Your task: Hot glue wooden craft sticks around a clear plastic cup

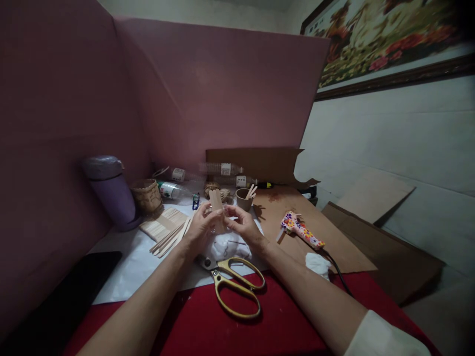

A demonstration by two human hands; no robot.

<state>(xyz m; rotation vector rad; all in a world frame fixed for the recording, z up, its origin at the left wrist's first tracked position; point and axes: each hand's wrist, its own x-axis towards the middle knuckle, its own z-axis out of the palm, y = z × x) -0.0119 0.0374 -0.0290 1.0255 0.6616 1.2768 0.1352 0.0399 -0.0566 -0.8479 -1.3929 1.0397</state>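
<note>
My left hand [202, 222] and my right hand [243, 225] meet over the white sheet, closed around a small piece from both sides. Flat wooden craft sticks [215, 199] stand upright side by side in this piece, against something clear and shiny that my fingers partly hide. Just below the hands lies crumpled white material [228, 246]. Large scissors [237, 291] with gold handles rest nearer to me, their blades partly covered by my left wrist. To the left are a banded bundle of craft sticks [165, 223] and several loose sticks [170, 241].
Behind stand a purple tumbler [111, 193], a woven-look cup [146, 196], several clear bottles [174, 192], twine [218, 192] and a cup [244, 200] holding sticks. On cardboard [345, 254] at right lies a flowered glue gun [301, 230], its black cord trailing forward past tissue [318, 264].
</note>
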